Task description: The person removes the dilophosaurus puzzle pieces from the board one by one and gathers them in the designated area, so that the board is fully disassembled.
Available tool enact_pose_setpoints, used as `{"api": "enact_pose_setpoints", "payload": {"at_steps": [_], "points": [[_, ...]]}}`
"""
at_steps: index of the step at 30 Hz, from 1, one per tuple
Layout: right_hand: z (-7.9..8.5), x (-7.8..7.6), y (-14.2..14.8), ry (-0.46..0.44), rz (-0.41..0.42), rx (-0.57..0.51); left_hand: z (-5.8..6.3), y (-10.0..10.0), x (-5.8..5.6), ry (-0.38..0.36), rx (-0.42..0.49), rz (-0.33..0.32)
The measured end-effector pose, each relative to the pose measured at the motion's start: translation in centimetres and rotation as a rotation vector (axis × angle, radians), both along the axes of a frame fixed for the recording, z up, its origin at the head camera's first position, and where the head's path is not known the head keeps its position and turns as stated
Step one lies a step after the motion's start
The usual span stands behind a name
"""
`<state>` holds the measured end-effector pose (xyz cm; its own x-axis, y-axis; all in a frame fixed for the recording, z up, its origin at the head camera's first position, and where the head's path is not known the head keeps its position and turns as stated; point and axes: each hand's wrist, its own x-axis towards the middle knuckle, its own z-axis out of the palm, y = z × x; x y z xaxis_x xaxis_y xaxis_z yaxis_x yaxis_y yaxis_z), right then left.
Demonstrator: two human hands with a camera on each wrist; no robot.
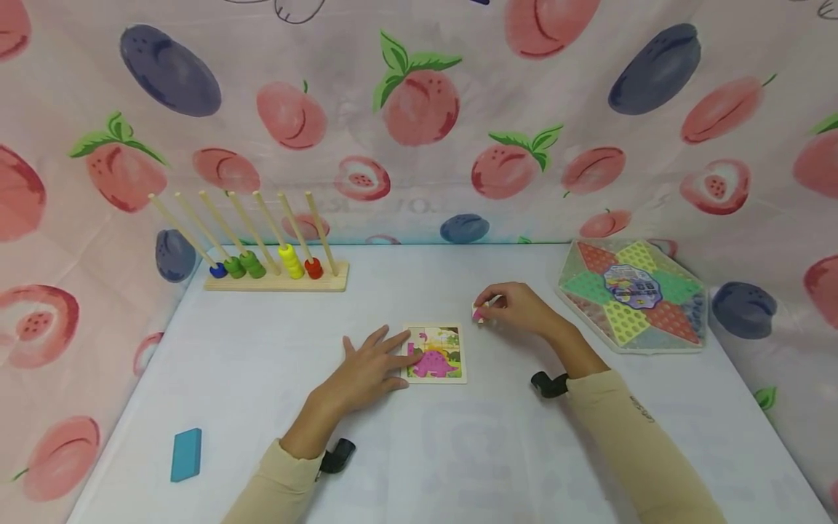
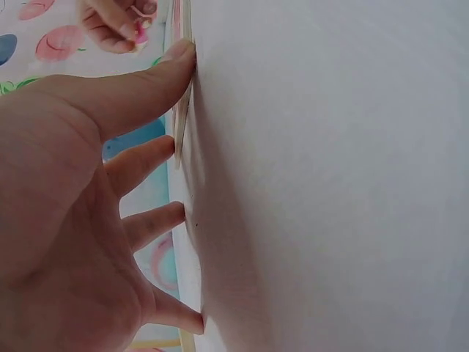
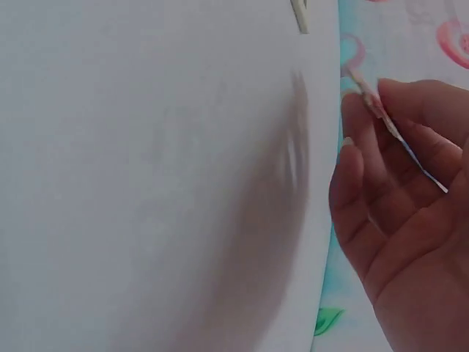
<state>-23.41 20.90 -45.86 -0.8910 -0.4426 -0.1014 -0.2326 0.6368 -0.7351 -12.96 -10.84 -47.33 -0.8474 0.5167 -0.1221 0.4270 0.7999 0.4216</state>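
A small square jigsaw puzzle [image 1: 464,355] with a pink dinosaur picture lies flat at the middle of the table. My left hand [image 1: 366,375] spreads its fingers over the puzzle's left side; the index finger touches the picture and the thumb [image 2: 183,55] meets the frame edge. Right of the puzzle, above the tabletop, my right hand [image 1: 520,309] pinches a small pink and white puzzle piece [image 1: 479,314] between thumb and fingers. The right wrist view shows that piece [image 3: 376,105] edge-on, its printed face mostly hidden.
At the back left stands a wooden peg rack [image 1: 275,286] with coloured beads. A hexagonal Chinese checkers board [image 1: 631,295] lies at the right. A blue block [image 1: 186,455] sits front left. Behind the table hangs a fruit-patterned cloth [image 1: 419,167].
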Motion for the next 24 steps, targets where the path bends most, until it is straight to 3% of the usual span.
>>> {"api": "enact_pose_setpoints", "payload": {"at_steps": [6, 24], "points": [[-1.0, 0.1, 0.3, -0.015, -0.005, 0.076, 0.0, -0.1, 0.0, -0.002, 0.01, -0.001], [-1.4, 0.5, 0.3, 0.048, -0.018, 0.103, 0.2, 0.0, -0.1, -0.036, 0.045, 0.008]]}}
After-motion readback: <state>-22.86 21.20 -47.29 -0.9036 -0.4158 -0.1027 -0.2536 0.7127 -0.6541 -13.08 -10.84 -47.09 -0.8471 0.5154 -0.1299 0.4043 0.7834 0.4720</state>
